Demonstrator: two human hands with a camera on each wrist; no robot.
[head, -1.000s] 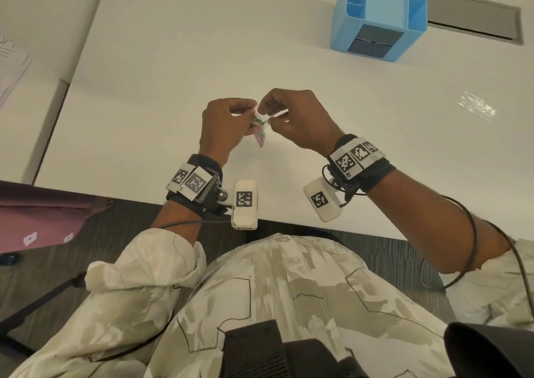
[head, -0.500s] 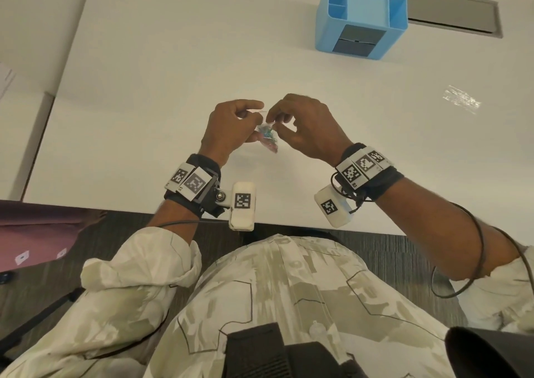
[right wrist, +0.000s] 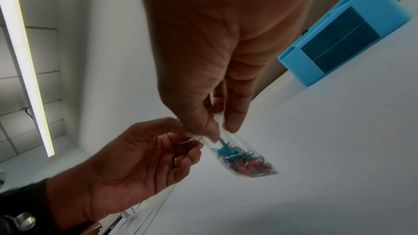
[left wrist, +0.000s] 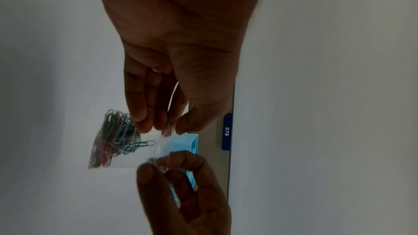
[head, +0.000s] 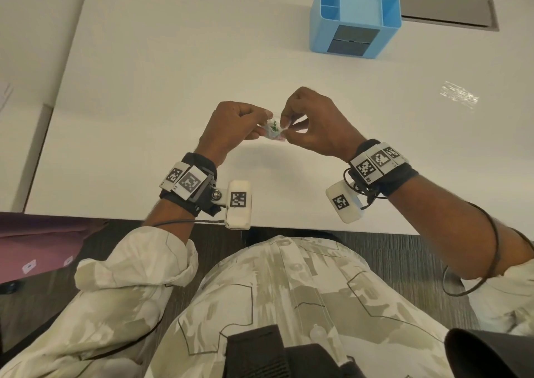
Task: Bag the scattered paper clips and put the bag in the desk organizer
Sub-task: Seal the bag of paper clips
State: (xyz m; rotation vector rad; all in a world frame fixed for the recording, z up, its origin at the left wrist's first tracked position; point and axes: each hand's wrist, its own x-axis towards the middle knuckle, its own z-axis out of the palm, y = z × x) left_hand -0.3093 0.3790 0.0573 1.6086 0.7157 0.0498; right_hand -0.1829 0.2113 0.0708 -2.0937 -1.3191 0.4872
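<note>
Head view: left hand and right hand, now level above the table's near edge, pinch the bag; wrist views: paper clips bunched inside, mouth pinched, sealing apparently underway, organizer near the far edge awaiting.

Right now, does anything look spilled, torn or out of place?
Nothing spilled: the paper clips sit bunched in the bag, which both hands, left and right, pinch at its mouth above the desk. One oddity: a crumpled clear plastic scrap lies alone to the right, well short of the organizer.
</note>
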